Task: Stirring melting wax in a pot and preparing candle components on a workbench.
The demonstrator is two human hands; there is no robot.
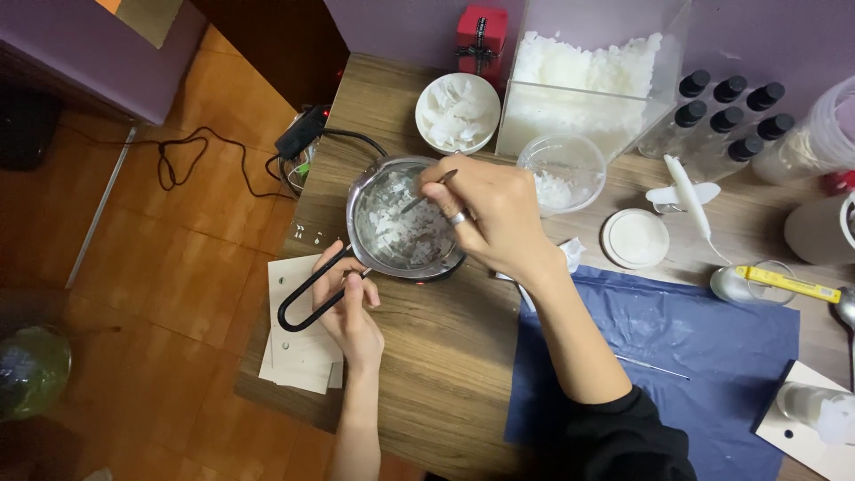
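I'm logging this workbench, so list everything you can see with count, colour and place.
metal pot: one, silver with black loop handle, table's left, holding white flakes
stirring stick: one, dark, in the pot
white bowl: one, flakes inside, behind pot
clear bin: one, white flakes, back centre
clear bowl: one, right of pot
bottles: six, clear with black caps, back right
blue sheet: one, front right
left hand: on the pot handle
right hand: fingers pinch the stick

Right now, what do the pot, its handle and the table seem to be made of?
Pot: shiny metal, probably steel, by its silvery reflective rim. Handle: black loop, likely coated metal or plastic; can't tell. Table: wood or wood-look laminate, by the grain pattern.
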